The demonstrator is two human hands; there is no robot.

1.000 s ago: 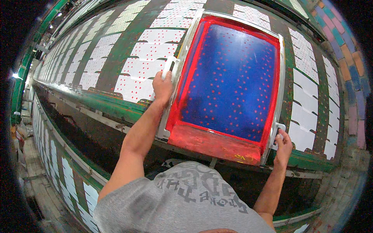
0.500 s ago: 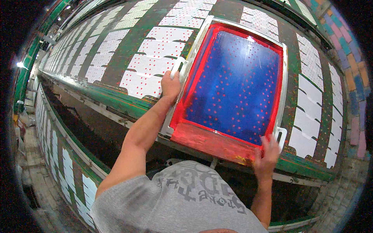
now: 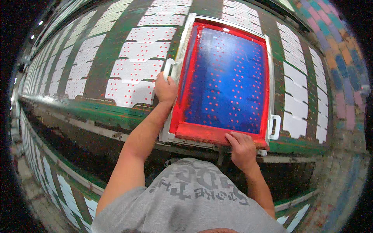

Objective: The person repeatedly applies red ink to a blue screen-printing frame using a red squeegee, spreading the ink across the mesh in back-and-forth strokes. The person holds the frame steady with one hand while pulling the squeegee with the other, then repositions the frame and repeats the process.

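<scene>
A screen-printing frame (image 3: 272, 83) lies on the long table, its blue mesh (image 3: 225, 81) dotted with small red spots and bordered by red ink. White handles stick out on both sides. My left hand (image 3: 166, 91) is closed round the left handle (image 3: 168, 69). Along the near end of the frame rests a red-stained squeegee (image 3: 200, 133), lying across its width. The fingers of my right hand (image 3: 243, 150) are curled over the squeegee's near edge, right of its middle; the thumb is partly hidden. Nothing touches the right handle (image 3: 274, 127).
White cut fabric pieces (image 3: 132, 70) with red dots lie in rows left of and beyond the frame. To the right, nearer pieces (image 3: 295, 108) look plain white. The table's green edge (image 3: 93, 108) runs in front of me. A second table with white pieces (image 3: 70, 194) stands at lower left.
My right hand has moved left, from beside the right handle onto the squeegee. My left hand stays on the left handle. The whole view has shifted slightly.
</scene>
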